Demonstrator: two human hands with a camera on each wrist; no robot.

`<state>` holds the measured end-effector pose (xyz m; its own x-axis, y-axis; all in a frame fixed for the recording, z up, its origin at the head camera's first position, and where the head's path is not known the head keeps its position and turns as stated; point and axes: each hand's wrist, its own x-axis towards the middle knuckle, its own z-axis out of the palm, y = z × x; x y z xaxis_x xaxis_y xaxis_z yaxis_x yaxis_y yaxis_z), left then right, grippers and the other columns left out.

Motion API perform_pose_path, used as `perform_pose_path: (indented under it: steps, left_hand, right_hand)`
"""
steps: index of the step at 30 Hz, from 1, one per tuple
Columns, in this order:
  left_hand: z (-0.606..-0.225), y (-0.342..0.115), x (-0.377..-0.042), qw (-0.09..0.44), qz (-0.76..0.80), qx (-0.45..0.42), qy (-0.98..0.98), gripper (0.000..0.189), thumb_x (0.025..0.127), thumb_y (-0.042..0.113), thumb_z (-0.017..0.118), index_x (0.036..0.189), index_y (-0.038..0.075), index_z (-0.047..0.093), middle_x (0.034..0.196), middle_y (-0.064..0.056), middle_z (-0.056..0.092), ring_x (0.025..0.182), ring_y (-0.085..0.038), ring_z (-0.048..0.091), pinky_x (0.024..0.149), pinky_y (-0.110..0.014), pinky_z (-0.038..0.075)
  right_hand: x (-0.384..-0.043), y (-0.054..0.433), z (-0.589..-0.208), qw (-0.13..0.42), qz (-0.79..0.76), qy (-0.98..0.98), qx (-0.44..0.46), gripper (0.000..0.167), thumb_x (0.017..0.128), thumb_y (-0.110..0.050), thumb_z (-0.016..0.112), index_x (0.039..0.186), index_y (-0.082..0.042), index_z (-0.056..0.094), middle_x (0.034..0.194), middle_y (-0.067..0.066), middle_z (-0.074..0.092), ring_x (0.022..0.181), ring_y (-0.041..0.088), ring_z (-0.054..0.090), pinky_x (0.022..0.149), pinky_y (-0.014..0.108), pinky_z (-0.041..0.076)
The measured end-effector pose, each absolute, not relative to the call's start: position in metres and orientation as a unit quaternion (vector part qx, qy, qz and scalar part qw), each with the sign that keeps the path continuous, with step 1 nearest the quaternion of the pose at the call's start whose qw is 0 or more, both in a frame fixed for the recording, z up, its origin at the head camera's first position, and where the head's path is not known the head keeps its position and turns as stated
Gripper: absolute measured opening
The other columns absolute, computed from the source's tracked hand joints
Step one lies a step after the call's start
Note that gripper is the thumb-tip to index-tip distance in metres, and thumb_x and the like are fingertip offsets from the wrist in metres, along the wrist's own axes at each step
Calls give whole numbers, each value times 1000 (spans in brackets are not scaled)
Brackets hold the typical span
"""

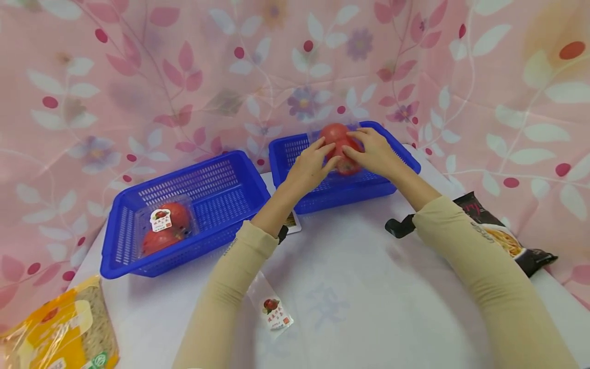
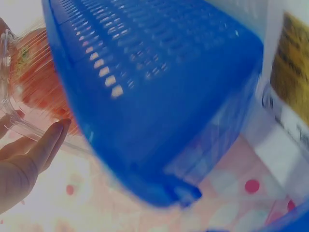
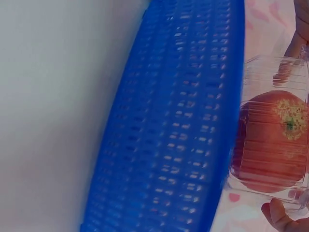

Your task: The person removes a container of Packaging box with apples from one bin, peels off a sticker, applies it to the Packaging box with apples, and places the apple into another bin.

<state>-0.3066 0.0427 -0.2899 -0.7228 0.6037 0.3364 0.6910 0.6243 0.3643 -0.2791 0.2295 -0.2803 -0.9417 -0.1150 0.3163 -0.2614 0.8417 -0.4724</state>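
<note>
A clear plastic box of red apples [image 1: 335, 133] is over the right blue basket [image 1: 345, 199], partly within its rim in the head view. My left hand [image 1: 304, 166] grips the box's left side, fingers bent over the top. On the opposite side my right hand [image 1: 378, 156] holds it in the same way. The left wrist view shows fingertips [image 2: 55, 135] against the clear plastic, past the basket wall [image 2: 145, 101]. Seen from the right wrist, one apple [image 3: 270, 145] shows through the ribbed lid, with fingers at both ends of the box.
To the left, another blue basket [image 1: 216, 187] holds a similar labelled apple box [image 1: 166, 228]. A clear strip with an apple label [image 1: 274, 310] lies on the white table. A yellow food bag [image 1: 69, 328] is front left, a black noodle packet [image 1: 502, 236] right. Floral cloth [image 1: 276, 61] hangs behind.
</note>
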Motion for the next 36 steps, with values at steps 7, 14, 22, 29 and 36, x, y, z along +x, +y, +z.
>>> perform_pose_path:
  steps: [7, 14, 22, 29, 36]
  left_hand:
    - [-277, 24, -296, 116, -226, -384, -888, 46, 93, 36, 50, 134, 16, 49, 142, -14, 37, 127, -30, 39, 97, -39, 39]
    - [-272, 11, -280, 141, -240, -399, -874, 45, 92, 33, 52, 132, 14, 51, 141, -16, 37, 122, -31, 45, 91, -37, 44]
    - [-266, -5, -259, 156, -255, -410, -862, 42, 91, 30, 56, 129, 12, 54, 140, -15, 39, 114, -27, 53, 86, -31, 47]
    - [-267, -19, -241, 175, -258, -435, -845, 39, 91, 26, 57, 126, 10, 56, 138, -17, 42, 96, -20, 63, 79, -22, 49]
    - [-273, -31, -222, 206, -249, -471, -821, 36, 89, 23, 60, 122, 8, 60, 134, -19, 45, 72, -17, 67, 70, -16, 49]
  right_hand:
    - [-269, 221, -267, 144, 264, -946, 122, 54, 90, -35, 56, 132, -1, 48, 137, 24, 37, 128, 39, 31, 97, 58, 31]
    - [-257, 216, -258, 174, 256, -937, 165, 49, 90, -31, 56, 129, -2, 51, 134, 24, 40, 126, 39, 34, 94, 57, 34]
    - [-236, 209, -257, 188, 260, -927, 193, 47, 90, -28, 58, 129, -3, 52, 134, 23, 41, 125, 39, 36, 91, 57, 38]
    - [-217, 202, -258, 196, 262, -921, 212, 43, 89, -22, 59, 127, -2, 53, 133, 24, 42, 117, 40, 44, 79, 52, 48]
    - [-194, 199, -264, 196, 272, -914, 229, 44, 88, -23, 60, 127, -4, 54, 134, 22, 42, 109, 37, 52, 73, 48, 51]
